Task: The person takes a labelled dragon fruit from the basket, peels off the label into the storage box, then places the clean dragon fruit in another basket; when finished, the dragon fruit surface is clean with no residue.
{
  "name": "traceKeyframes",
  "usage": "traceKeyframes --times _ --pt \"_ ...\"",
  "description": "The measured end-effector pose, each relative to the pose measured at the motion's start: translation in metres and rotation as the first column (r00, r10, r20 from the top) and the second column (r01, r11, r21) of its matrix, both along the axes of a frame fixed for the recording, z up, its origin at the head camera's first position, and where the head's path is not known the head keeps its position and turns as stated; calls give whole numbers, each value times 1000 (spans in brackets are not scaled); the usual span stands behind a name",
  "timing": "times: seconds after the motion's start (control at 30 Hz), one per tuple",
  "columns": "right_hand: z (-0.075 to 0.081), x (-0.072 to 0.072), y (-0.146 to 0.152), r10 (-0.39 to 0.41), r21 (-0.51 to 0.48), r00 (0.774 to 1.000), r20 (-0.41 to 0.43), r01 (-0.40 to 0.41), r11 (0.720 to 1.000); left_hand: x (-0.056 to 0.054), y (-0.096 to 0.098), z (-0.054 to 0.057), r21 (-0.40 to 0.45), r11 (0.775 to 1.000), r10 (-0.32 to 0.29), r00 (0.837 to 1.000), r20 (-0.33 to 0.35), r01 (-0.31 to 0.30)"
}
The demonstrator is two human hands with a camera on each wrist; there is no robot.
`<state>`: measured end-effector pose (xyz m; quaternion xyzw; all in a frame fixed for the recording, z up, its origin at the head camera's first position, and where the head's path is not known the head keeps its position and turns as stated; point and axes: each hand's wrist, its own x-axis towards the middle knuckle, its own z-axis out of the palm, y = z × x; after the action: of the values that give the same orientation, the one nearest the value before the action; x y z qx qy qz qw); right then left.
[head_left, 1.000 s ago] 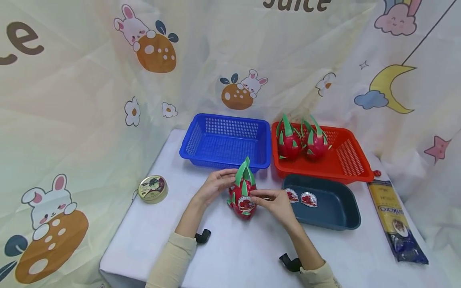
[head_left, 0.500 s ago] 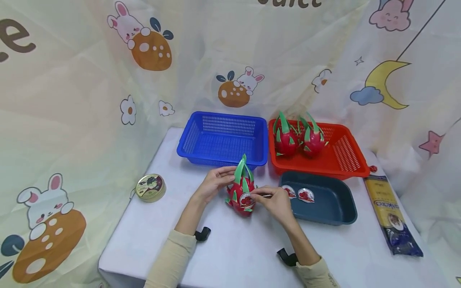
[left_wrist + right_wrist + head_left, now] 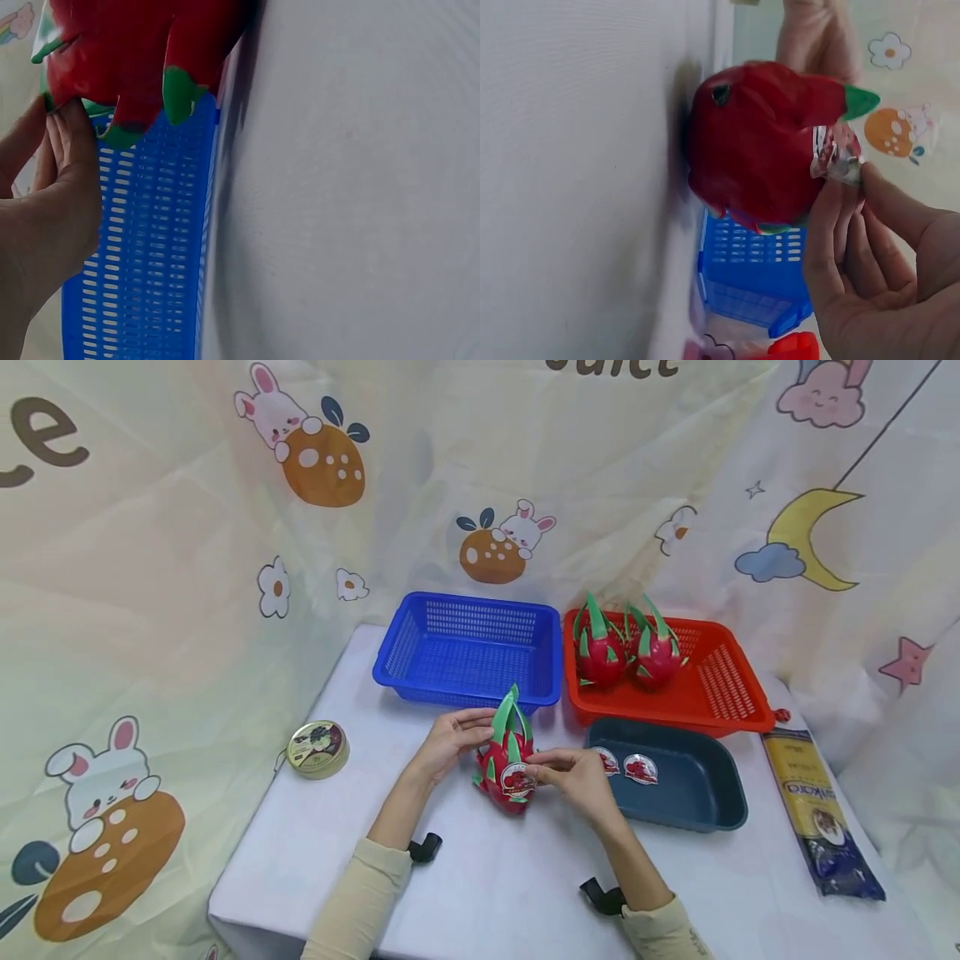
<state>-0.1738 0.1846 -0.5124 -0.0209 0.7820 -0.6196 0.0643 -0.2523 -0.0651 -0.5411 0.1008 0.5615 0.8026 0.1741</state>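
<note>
A red dragon fruit with green leaf tips (image 3: 491,767) stands on the white table in front of the blue basket. My left hand (image 3: 450,745) grips its upper left side; in the left wrist view, thumb and fingers pinch near a green tip. On the fruit's front is a round red-and-white sticker (image 3: 516,779). My right hand (image 3: 576,781) pinches the sticker's right edge between thumb and finger. In the right wrist view the sticker (image 3: 831,154) lies against the fruit, its near edge lifted toward the fingertips.
Behind stand a blue basket (image 3: 480,692) and a red basket (image 3: 705,706) with two dragon fruits (image 3: 602,658). A dark tray (image 3: 697,793) with two stickers (image 3: 641,769) is at right, beside a yellow-and-blue packet (image 3: 817,814). A round tin (image 3: 317,749) sits at left.
The head view shifts slightly. The sticker tilts a little against the fruit and now faces forward more, its right edge still pinched. The left hand keeps its grip.
</note>
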Motion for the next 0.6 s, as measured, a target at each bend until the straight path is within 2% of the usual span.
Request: traceKeyframes --times 0.17,0.33,0.6 --pt "-3 -4 6 60 -127 992 115 -45 991 -1 1 -2 19 1000 -24 1000 -2 24" --pt "-6 -6 8 81 -204 978 194 -40 978 -1 0 -1 15 1000 -2 1000 20 2" --pt "-8 -3 6 83 -274 960 267 -7 962 2 -1 0 9 1000 20 999 26 -20"
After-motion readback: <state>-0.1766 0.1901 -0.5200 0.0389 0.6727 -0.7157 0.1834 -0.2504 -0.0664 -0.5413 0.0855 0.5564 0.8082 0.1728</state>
